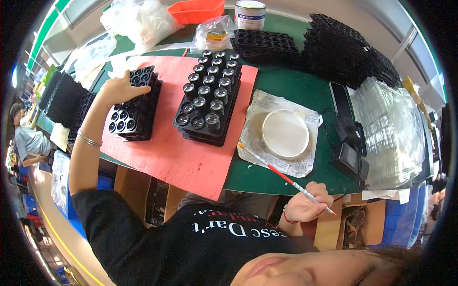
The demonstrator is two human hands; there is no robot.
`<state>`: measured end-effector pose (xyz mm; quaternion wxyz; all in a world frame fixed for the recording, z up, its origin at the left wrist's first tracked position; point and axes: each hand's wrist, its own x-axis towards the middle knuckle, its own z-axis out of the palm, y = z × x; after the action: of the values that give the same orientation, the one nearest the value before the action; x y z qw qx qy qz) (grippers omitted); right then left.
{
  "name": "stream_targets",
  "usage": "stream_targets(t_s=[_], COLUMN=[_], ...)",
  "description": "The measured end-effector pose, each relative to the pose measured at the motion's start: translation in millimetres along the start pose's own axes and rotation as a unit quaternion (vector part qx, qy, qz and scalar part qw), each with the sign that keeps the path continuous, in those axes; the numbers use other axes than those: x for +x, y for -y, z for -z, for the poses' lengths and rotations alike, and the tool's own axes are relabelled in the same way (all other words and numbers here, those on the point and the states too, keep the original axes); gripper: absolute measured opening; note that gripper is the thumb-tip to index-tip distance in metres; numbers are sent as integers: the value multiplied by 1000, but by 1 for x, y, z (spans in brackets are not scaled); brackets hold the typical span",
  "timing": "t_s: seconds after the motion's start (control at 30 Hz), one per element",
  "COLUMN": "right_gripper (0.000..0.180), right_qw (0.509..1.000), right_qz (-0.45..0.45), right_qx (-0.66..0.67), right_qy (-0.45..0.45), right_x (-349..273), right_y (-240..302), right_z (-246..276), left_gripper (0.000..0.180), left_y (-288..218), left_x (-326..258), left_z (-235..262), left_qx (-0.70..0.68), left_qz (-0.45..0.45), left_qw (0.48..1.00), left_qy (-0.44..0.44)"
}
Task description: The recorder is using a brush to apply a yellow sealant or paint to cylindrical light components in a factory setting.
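My left hand (119, 90) lies across a black tray (155, 97) with round cups, its thumb at the right edge and its other fingers partly hidden at the far left side. Several small dark rings show in that tray's cups. My right hand (307, 202) is closed around a slim brush (288, 179) with a red and white handle. The brush's tip points toward a round white dish (285, 134) on a stained paper sheet (248, 126). Between the hands, a second black tray (210, 135) holds several upright black cylinders with clear glass tops (205, 90).
Both trays stand on a pink mat (191, 167) over a green table. Stacked black trays (350, 50) and clear plastic trays (389, 128) occupy the right. A phone (339, 97), a can (250, 16), a red bin (196, 10) and plastic bags (138, 21) lie around.
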<state>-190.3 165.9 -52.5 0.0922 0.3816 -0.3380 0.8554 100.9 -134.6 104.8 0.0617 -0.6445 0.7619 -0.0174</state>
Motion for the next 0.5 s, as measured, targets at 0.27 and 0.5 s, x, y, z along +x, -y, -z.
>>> stream_targets(t_s=[0.27,0.5], right_gripper=[25,25], right_qw=[1000,1000], right_qz=[3,9], right_qx=[-17,-19], right_qy=[-10,-11], right_x=[-2,-2], right_y=[1,2], right_z=[1,-2], left_gripper=[98,99], left_y=[1,-3], left_x=[10,15], left_z=[5,18], left_qx=[-3,3], left_qz=[-31,-12], left_qw=[999,997], left_qy=[16,76])
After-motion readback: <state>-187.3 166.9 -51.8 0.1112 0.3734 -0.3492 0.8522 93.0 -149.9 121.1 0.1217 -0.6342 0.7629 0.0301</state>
